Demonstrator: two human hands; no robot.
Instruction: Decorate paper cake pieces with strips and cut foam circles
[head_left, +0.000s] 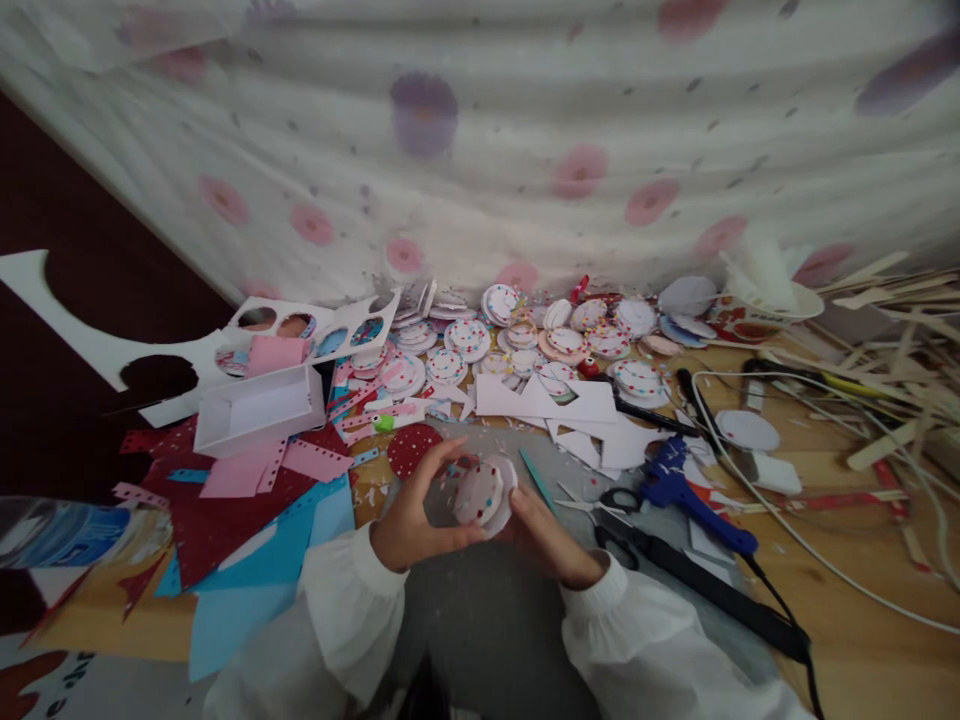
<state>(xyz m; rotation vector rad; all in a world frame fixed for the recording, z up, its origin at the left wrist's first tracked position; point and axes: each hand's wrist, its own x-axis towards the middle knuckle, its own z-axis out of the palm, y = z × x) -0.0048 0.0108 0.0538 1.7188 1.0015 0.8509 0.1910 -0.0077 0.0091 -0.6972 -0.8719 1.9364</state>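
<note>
Between both hands, above the grey mat (480, 600), is a small round white paper piece (482, 495) in layers, with red and teal dots around it. My left hand (420, 515) curves about its left side, thumb below and fingers above. From the right, my right hand (551, 535) grips its edge; some of those fingers are hidden beneath. Just beyond the left fingers lies a dark red dotted paper disc (409, 450). A teal strip (536, 478) and scissors (611, 515) lie right of the right hand.
Several similar dotted round pieces (465, 340) crowd the back. A blue glue gun (682, 485) and its cord lie right, near wooden sticks (892, 370). At left are a white box (259, 405), coloured paper (247, 560) and a plastic bottle (75, 535). A flowered curtain (487, 130) hangs behind.
</note>
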